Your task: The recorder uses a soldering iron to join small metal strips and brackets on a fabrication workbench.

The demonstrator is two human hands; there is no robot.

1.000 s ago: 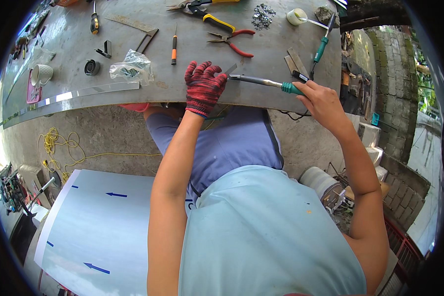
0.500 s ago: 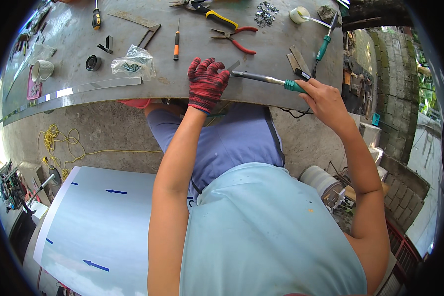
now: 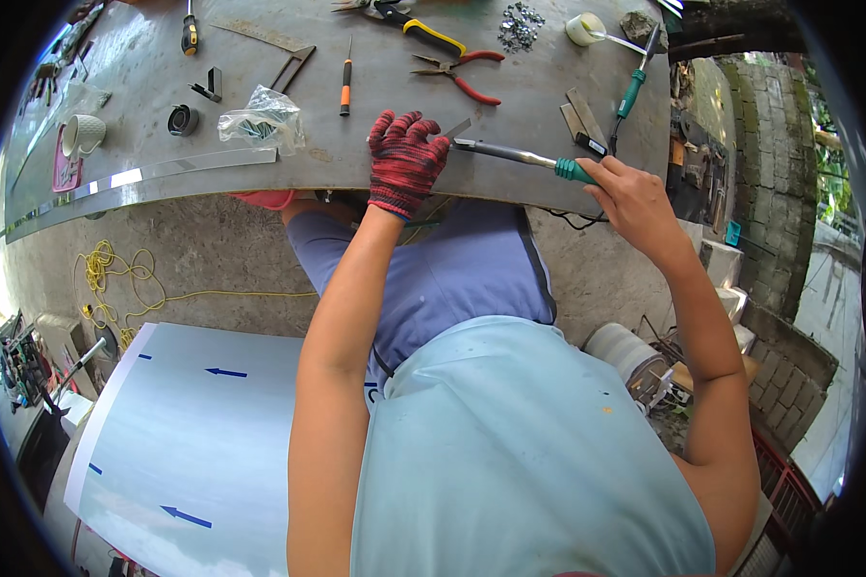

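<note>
My left hand (image 3: pixel 406 162), in a red and black knit glove, is closed with bent fingers at the near edge of the metal table. A small flat metal piece (image 3: pixel 460 127) sticks out beside its thumb side. My bare right hand (image 3: pixel 635 199) is wrapped round the green handle of a soldering iron (image 3: pixel 515 154). The iron's dark tip points left, close to the gloved fingers and the metal piece. Whether tip and metal touch, I cannot tell. What lies beneath the glove is hidden.
Beyond my hands lie an orange-handled screwdriver (image 3: pixel 345 82), red-handled pliers (image 3: pixel 464 77) and a carpenter's square (image 3: pixel 289 58). A plastic bag (image 3: pixel 262 120) and long metal strip (image 3: pixel 164 173) are at left. Another green-handled iron (image 3: pixel 633 91), metal bits (image 3: pixel 522 27) and small pot (image 3: pixel 582 29) stand far right.
Both hands stay nearly in place. My left hand shows only a very slight shift, and the soldering iron keeps the same angle in my right.
</note>
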